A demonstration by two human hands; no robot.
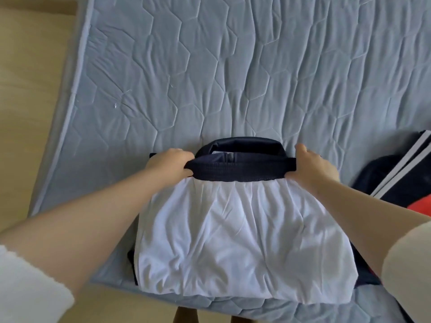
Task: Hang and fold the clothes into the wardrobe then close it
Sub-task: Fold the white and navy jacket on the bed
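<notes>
Spread near six o'clock on the quilted grey-blue mattress: one white garment, creased and puffed, folded to a rough rectangle; topped at its twelve o'clock edge by a navy band, ribbed and pulled taut; dark collar-like loop just beyond it. Gripped at the band's nine o'clock end by the left hand, fingers curled round; pinched at the three o'clock end by the right hand. Heaped at three o'clock: one navy garment with white stripes; one piece of red fabric touching it. Wooden floor at nine o'clock.
</notes>
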